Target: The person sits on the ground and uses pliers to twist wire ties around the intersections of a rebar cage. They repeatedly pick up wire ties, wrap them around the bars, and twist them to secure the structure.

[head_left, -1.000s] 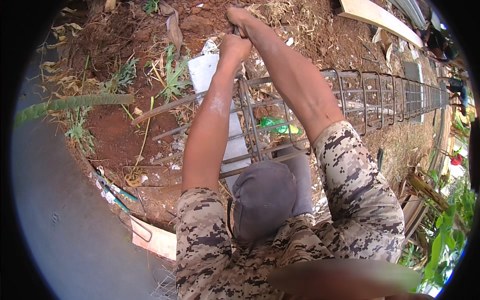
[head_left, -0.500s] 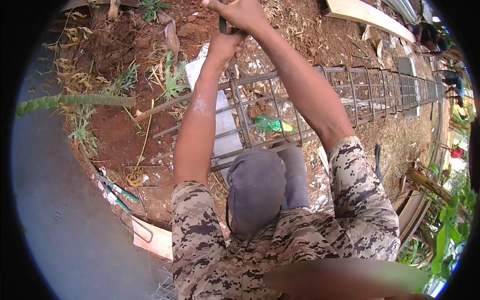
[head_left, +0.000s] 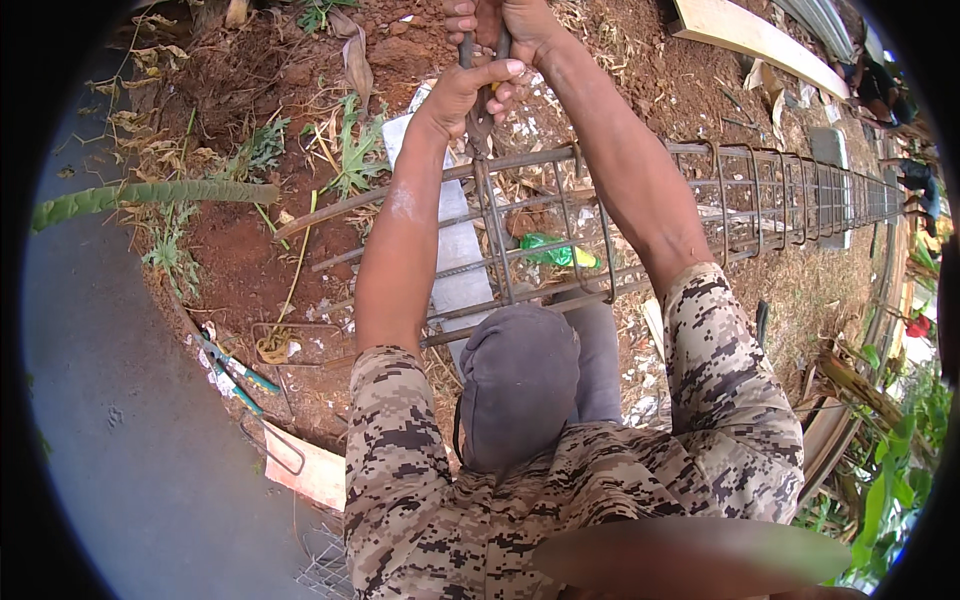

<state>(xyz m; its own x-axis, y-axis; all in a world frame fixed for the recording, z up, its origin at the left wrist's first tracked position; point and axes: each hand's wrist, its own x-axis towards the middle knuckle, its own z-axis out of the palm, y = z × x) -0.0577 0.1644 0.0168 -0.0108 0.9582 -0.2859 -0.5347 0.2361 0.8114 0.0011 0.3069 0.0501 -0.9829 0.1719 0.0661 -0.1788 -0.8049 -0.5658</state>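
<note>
A long rebar cage of lengthwise bars and square stirrups lies across in front of me. Its near end is below my arms. A dark pair of pincers points down at the cage's upper bar, its jaws at a corner of an end stirrup. My left hand is closed round the pincers low on the handles. Higher up, at the picture's top edge, my right hand is closed on the handles, partly cut off. Any tie wire at the jaws is too small to make out.
Under the cage lie a pale board and a green plastic wrapper. Teal-handled cutters and bent stirrups lie at left by the grey surface. A timber plank lies far right; other people are beyond.
My hands have shifted slightly right and down in the picture. The pincers' handles now show spread apart, and the left thumb lies across them. The whole scene has moved slightly with the view.
</note>
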